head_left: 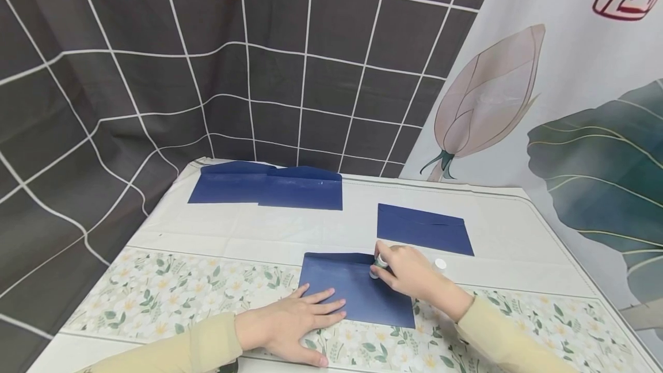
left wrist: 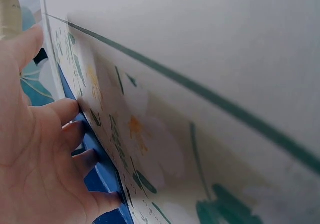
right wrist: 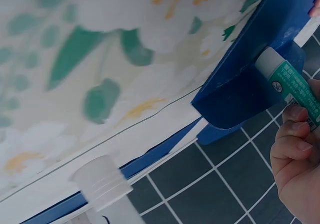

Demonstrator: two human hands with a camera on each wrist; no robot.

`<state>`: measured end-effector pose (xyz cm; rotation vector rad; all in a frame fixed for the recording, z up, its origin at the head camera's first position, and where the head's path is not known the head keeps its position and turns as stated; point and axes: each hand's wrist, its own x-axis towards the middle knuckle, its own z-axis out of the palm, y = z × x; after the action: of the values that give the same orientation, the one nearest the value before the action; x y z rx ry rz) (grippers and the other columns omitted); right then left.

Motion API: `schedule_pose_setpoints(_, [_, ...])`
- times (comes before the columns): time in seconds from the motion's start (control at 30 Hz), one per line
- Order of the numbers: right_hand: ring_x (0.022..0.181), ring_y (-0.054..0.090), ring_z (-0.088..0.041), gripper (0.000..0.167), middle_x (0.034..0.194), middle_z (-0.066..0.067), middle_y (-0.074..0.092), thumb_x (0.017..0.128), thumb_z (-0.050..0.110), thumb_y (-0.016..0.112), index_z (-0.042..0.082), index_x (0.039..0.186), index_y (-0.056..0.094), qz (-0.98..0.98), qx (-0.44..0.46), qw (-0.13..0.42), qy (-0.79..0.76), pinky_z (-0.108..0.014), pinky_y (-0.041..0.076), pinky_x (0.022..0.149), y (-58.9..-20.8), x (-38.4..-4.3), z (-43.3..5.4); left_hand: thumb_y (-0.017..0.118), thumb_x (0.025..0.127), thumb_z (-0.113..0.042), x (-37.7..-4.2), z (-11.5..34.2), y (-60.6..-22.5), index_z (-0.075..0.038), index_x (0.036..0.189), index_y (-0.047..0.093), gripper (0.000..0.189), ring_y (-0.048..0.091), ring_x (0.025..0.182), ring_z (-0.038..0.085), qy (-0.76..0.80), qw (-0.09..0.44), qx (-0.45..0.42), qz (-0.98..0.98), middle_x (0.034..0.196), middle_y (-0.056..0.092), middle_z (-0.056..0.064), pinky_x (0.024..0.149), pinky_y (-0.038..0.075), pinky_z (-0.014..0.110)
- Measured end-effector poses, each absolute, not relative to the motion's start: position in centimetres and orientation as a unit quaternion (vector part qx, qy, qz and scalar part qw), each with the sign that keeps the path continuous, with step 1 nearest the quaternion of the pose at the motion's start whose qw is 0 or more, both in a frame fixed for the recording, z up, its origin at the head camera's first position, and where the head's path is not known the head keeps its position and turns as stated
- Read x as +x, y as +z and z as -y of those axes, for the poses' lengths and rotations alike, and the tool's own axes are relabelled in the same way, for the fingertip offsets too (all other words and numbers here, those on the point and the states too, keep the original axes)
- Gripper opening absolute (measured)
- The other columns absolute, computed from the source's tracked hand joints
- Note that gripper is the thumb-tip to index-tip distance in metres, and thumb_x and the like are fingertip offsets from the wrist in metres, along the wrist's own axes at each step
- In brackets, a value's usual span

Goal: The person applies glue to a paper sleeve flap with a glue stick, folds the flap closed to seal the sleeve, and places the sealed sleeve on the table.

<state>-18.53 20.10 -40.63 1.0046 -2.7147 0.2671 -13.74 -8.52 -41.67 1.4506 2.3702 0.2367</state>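
Note:
A dark blue envelope point(head_left: 357, 292) lies in front of me with its flap opened out at the far edge. My left hand point(head_left: 290, 324) rests spread on its left side, the fingertips over the paper and the thumb on the flowered cloth. In the left wrist view the fingers point(left wrist: 102, 201) stretch out along the blue edge. The right hand point(head_left: 409, 269) grips a green and white glue stick point(right wrist: 295, 86) and presses its tip to the envelope near the flap fold. A white cap point(head_left: 439, 265) stands on the table just beyond the right wrist.
Two overlapping blue envelopes point(head_left: 233, 186) with raised flaps lie at the back left. Another blue envelope point(head_left: 425, 229) lies behind the right hand. A dark grid-patterned curtain point(head_left: 274, 73) hangs behind the table, and a white printed curtain point(head_left: 518, 148) hangs to the right.

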Motion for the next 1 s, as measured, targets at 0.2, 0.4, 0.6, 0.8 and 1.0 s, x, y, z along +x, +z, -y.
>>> schedule_pose_setpoints(0.2, [0.049,0.03,0.002,0.018,0.055,0.014,0.04,0.089,0.025,0.068,0.014,0.095,0.055,0.929,0.338,0.121,0.088,-0.019,0.034,0.052,-40.7,-18.4,-21.0,0.039,0.091,-0.068,-13.8,8.5,-41.7,-0.027,0.153,0.024,0.075,0.014,0.15,0.018,0.083,0.176,0.511,-0.837,0.16,0.019,-0.008,0.112,0.023,0.063])
schedule_pose_setpoints(0.4, [0.048,0.028,0.003,0.018,0.056,0.016,0.037,0.09,0.028,0.067,0.016,0.095,0.054,0.936,0.323,0.111,0.082,-0.018,0.033,0.052,-40.6,-18.0,-22.0,0.039,0.091,-0.068,-13.7,8.6,-41.7,-0.027,0.153,0.024,0.076,0.015,0.15,0.018,0.081,0.171,0.512,-0.838,0.16,0.019,-0.009,0.112,0.023,0.063])
schedule_pose_setpoints(0.6, [0.049,0.029,0.003,0.02,0.056,0.016,0.038,0.089,0.028,0.068,0.016,0.095,0.053,0.94,0.31,0.117,0.079,-0.019,0.035,0.053,-40.6,-17.6,-22.9,0.039,0.091,-0.068,-13.6,8.6,-41.6,-0.026,0.153,0.024,0.076,0.015,0.15,0.019,0.083,0.172,0.513,-0.837,0.16,0.019,-0.008,0.113,0.023,0.063])
schedule_pose_setpoints(0.8, [0.048,0.023,0.003,0.018,0.054,0.016,0.031,0.089,0.026,0.068,0.017,0.094,0.053,0.941,0.304,0.121,0.086,-0.017,0.028,0.05,-40.7,-17.2,-23.6,0.039,0.092,-0.067,-13.6,8.6,-41.6,-0.026,0.153,0.024,0.076,0.015,0.15,0.019,0.08,0.169,0.516,-0.836,0.161,0.019,-0.008,0.113,0.023,0.062])
schedule_pose_setpoints(1.0, [0.048,0.021,0.003,0.018,0.054,0.016,0.029,0.089,0.024,0.068,0.016,0.094,0.052,0.942,0.3,0.126,0.086,-0.016,0.026,0.049,-40.7,-17.0,-24.3,0.039,0.091,-0.068,-13.7,8.6,-41.7,-0.026,0.153,0.023,0.076,0.014,0.15,0.019,0.079,0.168,0.516,-0.836,0.161,0.018,-0.008,0.113,0.023,0.062])
